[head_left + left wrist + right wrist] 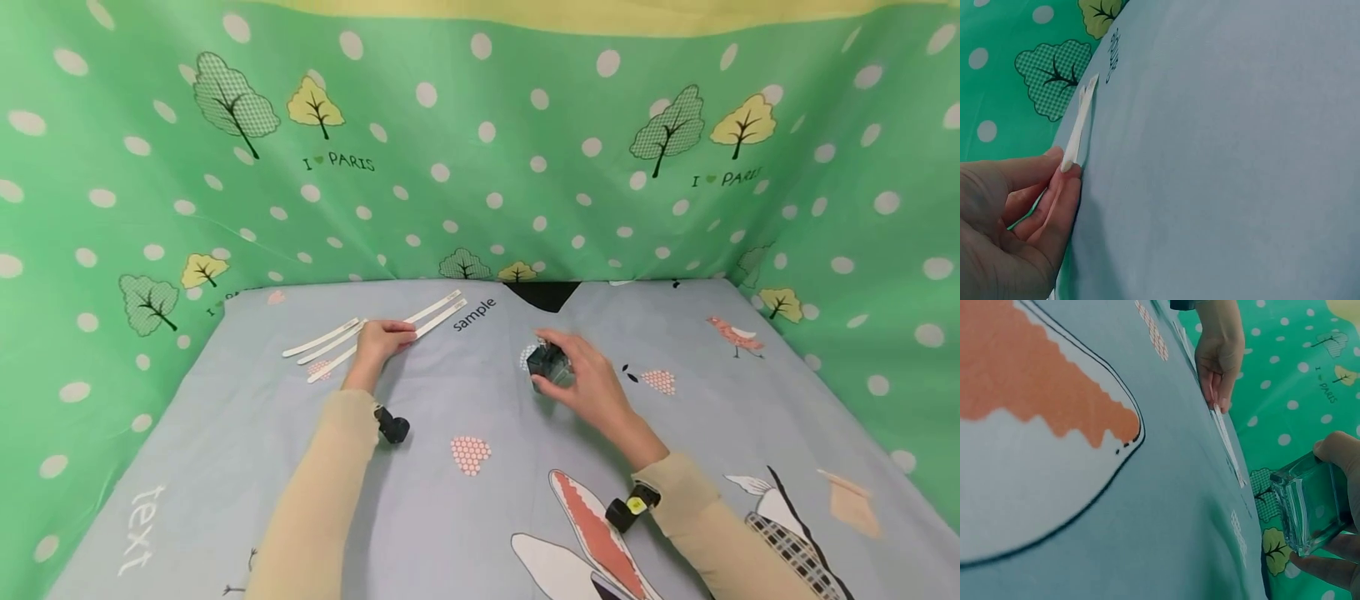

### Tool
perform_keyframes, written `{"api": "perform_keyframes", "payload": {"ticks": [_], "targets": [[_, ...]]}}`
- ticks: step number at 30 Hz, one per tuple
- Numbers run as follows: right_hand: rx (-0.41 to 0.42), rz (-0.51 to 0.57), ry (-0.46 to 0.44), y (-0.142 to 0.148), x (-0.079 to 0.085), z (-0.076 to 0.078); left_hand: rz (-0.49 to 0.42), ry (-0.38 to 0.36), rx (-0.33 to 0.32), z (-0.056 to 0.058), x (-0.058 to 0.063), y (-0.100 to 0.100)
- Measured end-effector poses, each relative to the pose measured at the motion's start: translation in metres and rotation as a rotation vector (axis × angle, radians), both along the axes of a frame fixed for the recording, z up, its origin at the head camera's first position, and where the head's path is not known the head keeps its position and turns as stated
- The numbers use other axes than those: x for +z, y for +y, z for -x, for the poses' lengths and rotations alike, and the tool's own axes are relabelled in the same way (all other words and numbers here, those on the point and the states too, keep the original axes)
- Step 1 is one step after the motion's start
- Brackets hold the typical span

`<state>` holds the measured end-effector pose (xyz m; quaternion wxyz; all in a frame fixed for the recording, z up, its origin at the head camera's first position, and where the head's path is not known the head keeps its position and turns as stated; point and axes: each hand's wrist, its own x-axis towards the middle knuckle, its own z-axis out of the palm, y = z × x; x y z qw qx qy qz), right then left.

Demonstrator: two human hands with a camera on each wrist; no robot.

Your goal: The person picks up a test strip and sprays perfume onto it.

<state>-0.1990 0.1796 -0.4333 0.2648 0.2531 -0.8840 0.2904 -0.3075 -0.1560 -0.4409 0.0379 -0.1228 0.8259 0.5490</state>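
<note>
My left hand (pixel 384 343) is over the left part of the cloth, thumb and fingertips pinching the near end of a white paper strip (pixel 442 317). In the left wrist view that strip (pixel 1079 131) points away from the fingertips. A second strip (pixel 429 308) lies alongside it. My right hand (pixel 588 379) grips a square, thick-walled clear glass bottle (pixel 551 365) above the middle of the cloth, thumb on one side and fingers on the other. The right wrist view shows the bottle (pixel 1313 503) tilted; its top is hidden there.
More white strips (pixel 318 338) lie side by side to the left of my left hand. A grey-blue printed cloth (pixel 420 500) covers the surface. Behind and at both sides hangs a green dotted curtain (pixel 480 150).
</note>
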Motion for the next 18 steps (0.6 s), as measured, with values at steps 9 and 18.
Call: {"api": "perform_keyframes", "payload": {"ticks": [9, 18], "targets": [[0.003, 0.004, -0.009, -0.003, -0.003, -0.003, 0.181, 0.038, -0.036, -0.014, 0.004, -0.013], [0.008, 0.028, -0.02, -0.002, 0.005, 0.002, 0.202, 0.072, -0.051, -0.016, 0.025, -0.029]]}}
